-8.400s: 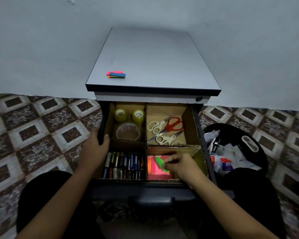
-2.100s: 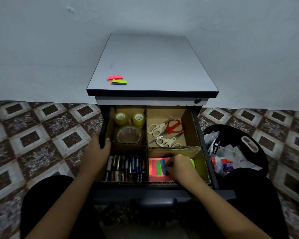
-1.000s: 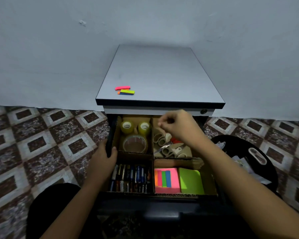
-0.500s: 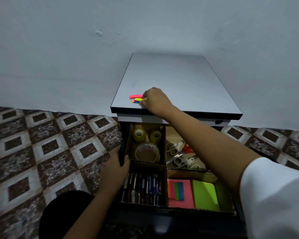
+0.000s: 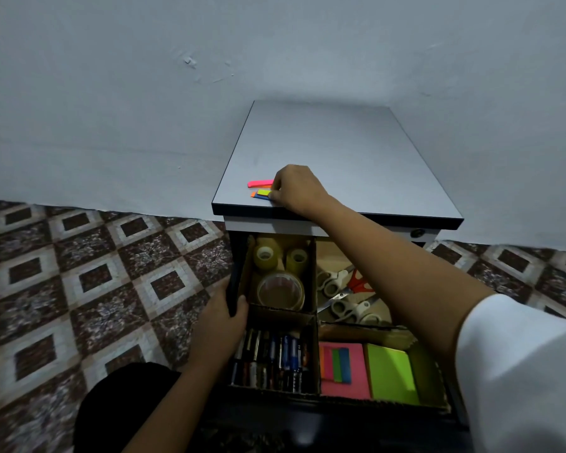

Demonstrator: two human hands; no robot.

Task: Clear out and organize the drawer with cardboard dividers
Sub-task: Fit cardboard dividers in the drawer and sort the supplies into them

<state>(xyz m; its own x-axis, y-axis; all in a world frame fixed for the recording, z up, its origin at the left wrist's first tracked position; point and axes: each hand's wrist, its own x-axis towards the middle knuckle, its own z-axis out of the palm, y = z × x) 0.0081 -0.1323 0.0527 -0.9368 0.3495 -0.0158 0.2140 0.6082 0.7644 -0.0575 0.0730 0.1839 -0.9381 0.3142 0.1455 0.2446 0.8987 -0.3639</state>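
Cabinet top (image 5: 340, 152) bears sticky flags (image 5: 260, 184); drawer (image 5: 233, 289) holds tape (image 5: 280, 291), scissors (image 5: 343, 289), batteries (image 5: 272, 361), notes (image 5: 391, 374).

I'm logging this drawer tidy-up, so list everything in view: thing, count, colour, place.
cabinet: one, grey top, against the wall
drawer: one, dark, pulled open
cardboard dividers: brown, forming four compartments
tape rolls: three, yellowish, back left compartment
scissors: several, white and red handles, back right, partly hidden
batteries: many, mixed colours, front left
note pads: two, pink and green, front right
pad flags: three, orange, green, blue, atop the pink one
loose flags: several, pink, orange, yellow, blue, cabinet top
floor: brown-and-white tiles
sleeve: one, white, right arm
left grip: gripping the drawer's left wall
right grip: curled on the loose flags
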